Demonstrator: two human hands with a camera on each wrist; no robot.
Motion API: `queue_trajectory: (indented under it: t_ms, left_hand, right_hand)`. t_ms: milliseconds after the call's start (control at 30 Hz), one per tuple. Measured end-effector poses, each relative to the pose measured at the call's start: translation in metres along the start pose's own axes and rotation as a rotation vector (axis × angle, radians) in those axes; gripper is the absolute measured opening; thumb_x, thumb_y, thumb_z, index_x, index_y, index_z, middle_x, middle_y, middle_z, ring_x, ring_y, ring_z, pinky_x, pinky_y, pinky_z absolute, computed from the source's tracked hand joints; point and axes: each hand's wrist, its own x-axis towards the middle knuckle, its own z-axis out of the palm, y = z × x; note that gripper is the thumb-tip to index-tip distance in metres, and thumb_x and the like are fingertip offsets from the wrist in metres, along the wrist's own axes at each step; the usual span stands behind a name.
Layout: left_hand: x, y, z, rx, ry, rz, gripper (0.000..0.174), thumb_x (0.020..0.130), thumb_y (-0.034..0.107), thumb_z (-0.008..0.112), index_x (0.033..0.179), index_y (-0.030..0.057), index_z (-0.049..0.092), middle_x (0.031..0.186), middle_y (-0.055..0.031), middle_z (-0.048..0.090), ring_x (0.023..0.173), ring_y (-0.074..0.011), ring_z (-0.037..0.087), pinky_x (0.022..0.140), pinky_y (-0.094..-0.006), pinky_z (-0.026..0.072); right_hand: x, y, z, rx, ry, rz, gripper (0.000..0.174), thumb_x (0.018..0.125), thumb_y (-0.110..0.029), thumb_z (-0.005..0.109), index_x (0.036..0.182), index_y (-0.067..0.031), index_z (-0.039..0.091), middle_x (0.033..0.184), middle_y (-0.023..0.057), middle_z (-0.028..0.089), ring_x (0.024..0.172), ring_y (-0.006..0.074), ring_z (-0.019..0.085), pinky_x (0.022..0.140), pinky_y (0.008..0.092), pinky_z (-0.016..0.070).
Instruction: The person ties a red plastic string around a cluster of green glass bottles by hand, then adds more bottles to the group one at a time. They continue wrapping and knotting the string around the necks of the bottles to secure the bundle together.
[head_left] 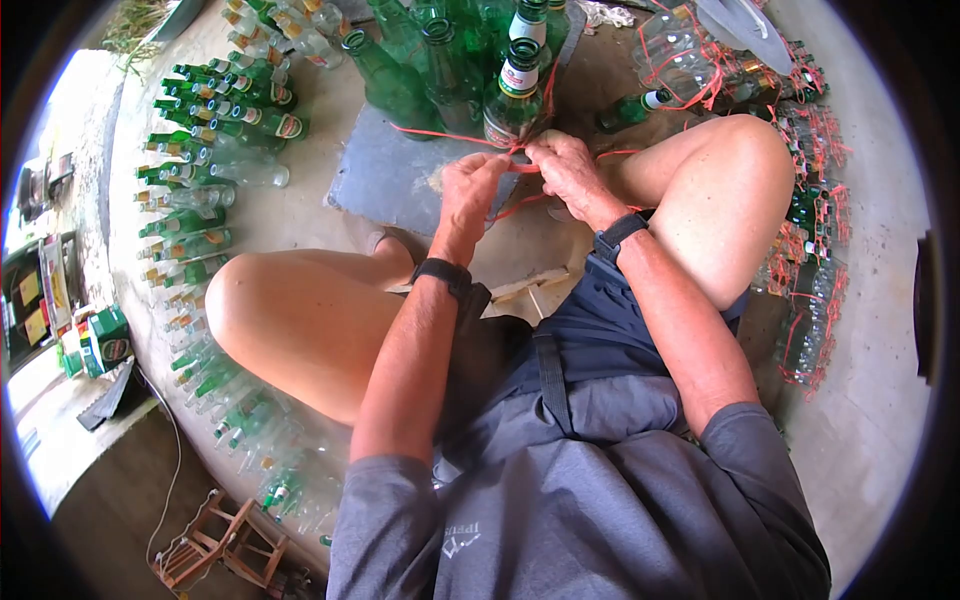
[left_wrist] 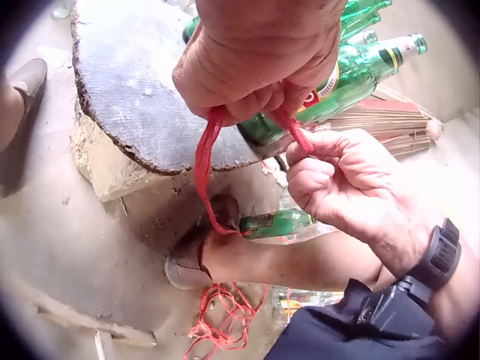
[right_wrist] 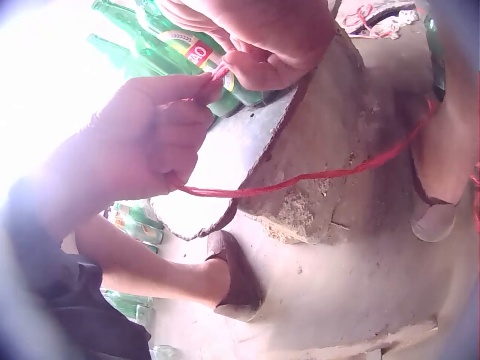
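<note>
Left hand point(head_left: 468, 192) and right hand point(head_left: 568, 172) each pinched the red string point(left_wrist: 202, 161) between curled fingers, close together at the near edge of a grey stone slab point(head_left: 385, 175), where the string circled upright green beer bottles point(head_left: 515, 92).

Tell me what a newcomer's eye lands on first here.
The left hand and right hand pinch a red string between the knees, at the near edge of a dark slab. Upright green bottles crowd the slab just beyond the hands. Rows of bottles lie on the floor to the left.
</note>
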Motion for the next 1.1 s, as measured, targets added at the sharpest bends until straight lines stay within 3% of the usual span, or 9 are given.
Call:
queue_trajectory:
  t_ms: [100, 167, 267, 500, 700, 767, 800, 867, 1100]
  left_hand:
    - [0.003, 0.004, 0.001, 0.002, 0.064, -0.007, 0.019, 0.090, 0.021, 0.077, 0.092, 0.0025, 0.080, 0.062, 0.0034, 0.058, 0.048, -0.0056, 0.042, 0.044, -0.0265, 0.0296]
    - [0.010, -0.002, 0.000, 0.055, 0.106, 0.056, 0.019, 0.089, 0.019, 0.078, 0.092, 0.0006, 0.080, 0.061, 0.0028, 0.058, 0.047, -0.0066, 0.043, 0.044, -0.0270, 0.0311]
    - [0.011, 0.003, 0.001, 0.111, 0.156, 0.073, 0.019, 0.089, 0.018, 0.077, 0.094, -0.0003, 0.081, 0.061, 0.0019, 0.058, 0.047, -0.0068, 0.043, 0.044, -0.0273, 0.0320]
    - [0.014, 0.003, 0.000, 0.150, 0.168, 0.101, 0.021, 0.088, 0.018, 0.077, 0.096, -0.0010, 0.081, 0.061, 0.0022, 0.057, 0.047, -0.0069, 0.043, 0.044, -0.0275, 0.0317]
    - [0.010, 0.006, -0.002, 0.148, 0.127, 0.066, 0.022, 0.091, 0.021, 0.075, 0.096, -0.0007, 0.080, 0.061, 0.0038, 0.057, 0.048, -0.0058, 0.043, 0.045, -0.0267, 0.0318]
    - [0.007, 0.012, -0.004, 0.146, 0.059, 0.114, 0.024, 0.094, 0.023, 0.072, 0.098, 0.0004, 0.079, 0.062, 0.0043, 0.056, 0.050, -0.0055, 0.044, 0.047, -0.0255, 0.0322]
    - [0.008, 0.009, -0.005, 0.146, 0.059, 0.116, 0.024, 0.094, 0.023, 0.072, 0.098, 0.0004, 0.079, 0.062, 0.0043, 0.056, 0.050, -0.0055, 0.044, 0.047, -0.0255, 0.0322]
    - [0.010, 0.003, -0.008, 0.150, 0.002, 0.109, 0.025, 0.096, 0.025, 0.070, 0.100, 0.0013, 0.078, 0.065, 0.0040, 0.056, 0.053, -0.0064, 0.045, 0.049, -0.0256, 0.0341]
    - [0.017, 0.002, -0.006, 0.295, -0.013, 0.078, 0.027, 0.096, 0.024, 0.068, 0.097, -0.0009, 0.077, 0.073, 0.0019, 0.062, 0.060, -0.0089, 0.053, 0.055, -0.0279, 0.0408]
  right_hand:
    - [0.019, 0.018, -0.003, -0.206, 0.059, -0.157, 0.030, 0.100, -0.026, 0.059, 0.105, 0.0022, 0.068, 0.083, 0.0168, 0.068, 0.072, 0.0172, 0.065, 0.056, 0.0373, 0.0514]
    - [0.024, 0.024, -0.004, -0.414, 0.136, -0.354, 0.028, 0.097, -0.021, 0.055, 0.105, 0.0036, 0.066, 0.084, 0.0249, 0.069, 0.071, 0.0307, 0.071, 0.060, 0.0463, 0.0544]
    - [0.001, -0.015, -0.001, -0.428, 0.088, -0.172, 0.028, 0.097, -0.021, 0.053, 0.103, 0.0029, 0.065, 0.083, 0.0270, 0.070, 0.067, 0.0427, 0.070, 0.064, 0.0526, 0.0550]
    - [0.007, -0.007, -0.002, -0.522, 0.150, -0.333, 0.025, 0.096, -0.019, 0.052, 0.101, 0.0026, 0.064, 0.077, 0.0286, 0.067, 0.057, 0.0427, 0.067, 0.064, 0.0531, 0.0551]
    - [0.003, -0.013, -0.009, -0.407, -0.060, -0.040, 0.028, 0.098, -0.022, 0.054, 0.103, 0.0040, 0.064, 0.086, 0.0286, 0.069, 0.065, 0.0419, 0.069, 0.065, 0.0518, 0.0562]
    - [0.034, 0.031, -0.012, -0.420, -0.005, -0.371, 0.034, 0.102, -0.027, 0.053, 0.111, 0.0035, 0.065, 0.092, 0.0258, 0.070, 0.065, 0.0358, 0.070, 0.056, 0.0477, 0.0562]
    - [0.028, 0.025, -0.012, -0.420, -0.004, -0.373, 0.034, 0.102, -0.027, 0.053, 0.111, 0.0035, 0.065, 0.092, 0.0258, 0.070, 0.065, 0.0358, 0.070, 0.056, 0.0477, 0.0562]
    - [0.008, -0.001, -0.006, -0.229, -0.095, -0.045, 0.042, 0.105, -0.034, 0.051, 0.118, 0.0026, 0.066, 0.093, 0.0207, 0.069, 0.064, 0.0299, 0.068, 0.047, 0.0426, 0.0538]
    - [-0.005, -0.022, 0.001, -0.362, -0.006, 0.001, 0.049, 0.106, -0.042, 0.049, 0.122, 0.0010, 0.066, 0.090, 0.0173, 0.069, 0.064, 0.0282, 0.067, 0.043, 0.0396, 0.0517]
